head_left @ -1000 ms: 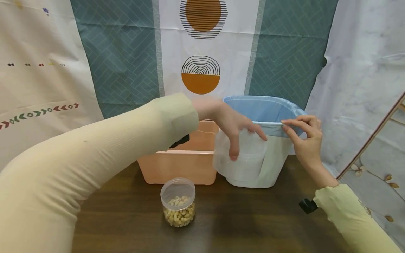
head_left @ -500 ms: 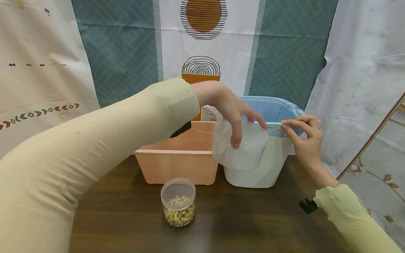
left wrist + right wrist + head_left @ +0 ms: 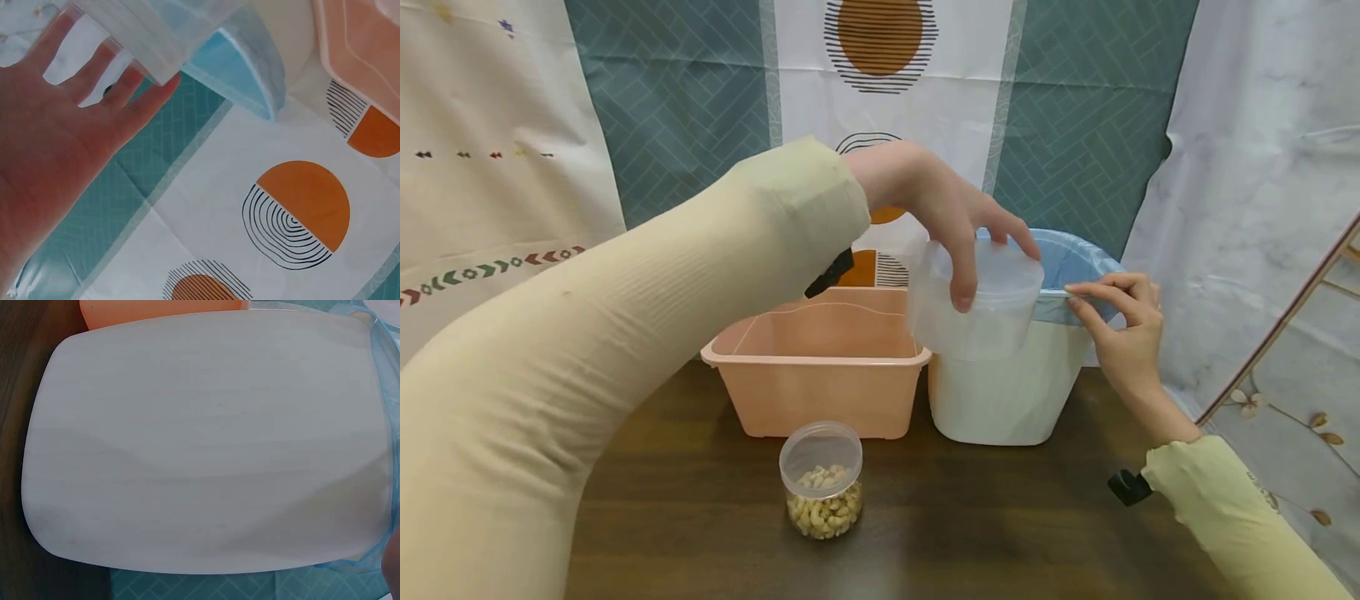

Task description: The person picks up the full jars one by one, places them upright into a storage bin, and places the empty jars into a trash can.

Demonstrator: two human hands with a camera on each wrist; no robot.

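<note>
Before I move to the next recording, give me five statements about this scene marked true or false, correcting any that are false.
1. A jar of cashews stands on the table. True.
2. The left hand has its grip on a clear container. True.
3. The clear container rests on the table. False: it is held up above the table.
4. A pink tub stands beside a white bin with a blue liner. True.
5. The right hand touches the jar of cashews. False: it pinches the lined rim of the white bin.
</note>
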